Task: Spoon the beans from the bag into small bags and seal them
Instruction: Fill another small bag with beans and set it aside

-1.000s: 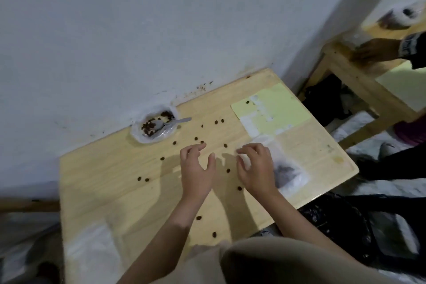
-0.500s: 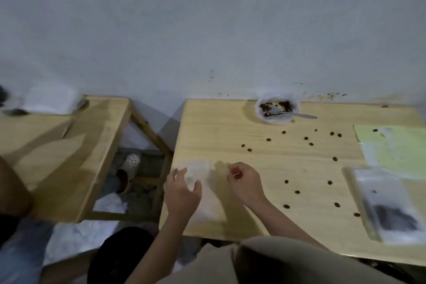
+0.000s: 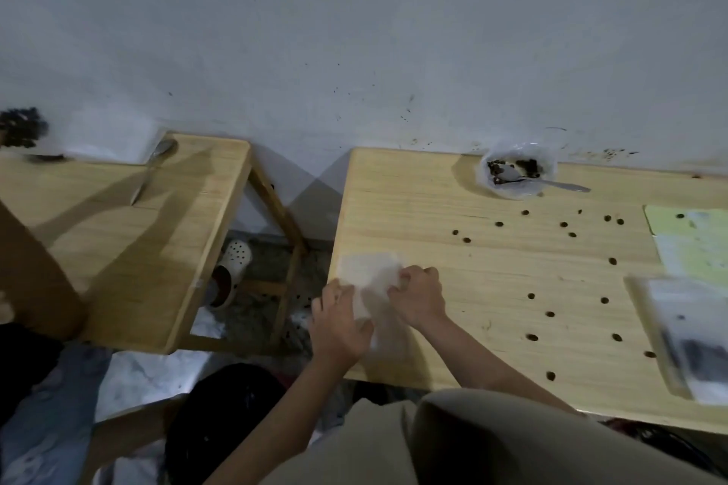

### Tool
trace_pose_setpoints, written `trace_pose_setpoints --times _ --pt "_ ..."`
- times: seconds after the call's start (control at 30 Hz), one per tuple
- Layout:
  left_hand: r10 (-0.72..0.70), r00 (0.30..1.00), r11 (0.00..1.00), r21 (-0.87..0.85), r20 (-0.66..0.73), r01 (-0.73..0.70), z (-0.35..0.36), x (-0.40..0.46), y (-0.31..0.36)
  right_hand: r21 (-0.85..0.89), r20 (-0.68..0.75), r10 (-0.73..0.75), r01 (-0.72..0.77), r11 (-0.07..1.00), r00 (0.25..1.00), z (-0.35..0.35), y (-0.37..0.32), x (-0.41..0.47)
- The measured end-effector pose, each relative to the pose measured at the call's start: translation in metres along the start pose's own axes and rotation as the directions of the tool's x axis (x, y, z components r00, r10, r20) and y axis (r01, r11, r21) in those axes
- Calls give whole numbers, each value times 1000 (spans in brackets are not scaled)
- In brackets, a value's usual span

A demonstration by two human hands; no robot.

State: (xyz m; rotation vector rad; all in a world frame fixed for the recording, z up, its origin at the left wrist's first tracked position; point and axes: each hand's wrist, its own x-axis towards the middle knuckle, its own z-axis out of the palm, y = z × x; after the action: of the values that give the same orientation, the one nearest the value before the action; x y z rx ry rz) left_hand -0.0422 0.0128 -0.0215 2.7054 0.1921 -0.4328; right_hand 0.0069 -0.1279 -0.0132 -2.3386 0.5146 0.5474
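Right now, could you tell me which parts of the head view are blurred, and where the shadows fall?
Head view: dim; the filled clear plastic bag at the right edge is smeared; the hands, left and right, are fairly sharp on the translucent small bag; soft shadows darken the neighbouring wooden table.

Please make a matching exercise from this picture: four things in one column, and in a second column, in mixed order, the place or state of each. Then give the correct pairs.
Things
1. spoon
2. empty small bag
3. loose beans
4. filled small bag

Places or states
A. scattered over the tabletop
B. lying flat near the right edge of the table
C. bowl end resting in the bag of beans by the wall
D. held between the left hand and the right hand at the table's left front corner

Pairs: 1-C, 2-D, 3-A, 4-B
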Motion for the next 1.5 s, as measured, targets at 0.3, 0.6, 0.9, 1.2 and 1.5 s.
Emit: trace_pose_setpoints --times 0.3,0.6,0.9,1.2,1.5 --pt "-23 998 969 -248 -64 7 -9 1 -3 323 -111 -41 75 943 993 -13 -1 1" --pt "75 956 722 -646 -283 -248 -58 21 40 670 -13 -225 176 722 974 -94 3 -13" --pt "392 872 679 -548 -293 -489 -93 45 113 511 -73 -400 379 772 914 -189 4 -12" --pt "283 846 630 -578 -452 -519 -96 48 193 417 -445 -271 466 781 853 -213 19 -11" --pt "146 982 484 -858 -116 -173 -99 47 246 385 -480 -347 548 743 806 -215 24 -8"
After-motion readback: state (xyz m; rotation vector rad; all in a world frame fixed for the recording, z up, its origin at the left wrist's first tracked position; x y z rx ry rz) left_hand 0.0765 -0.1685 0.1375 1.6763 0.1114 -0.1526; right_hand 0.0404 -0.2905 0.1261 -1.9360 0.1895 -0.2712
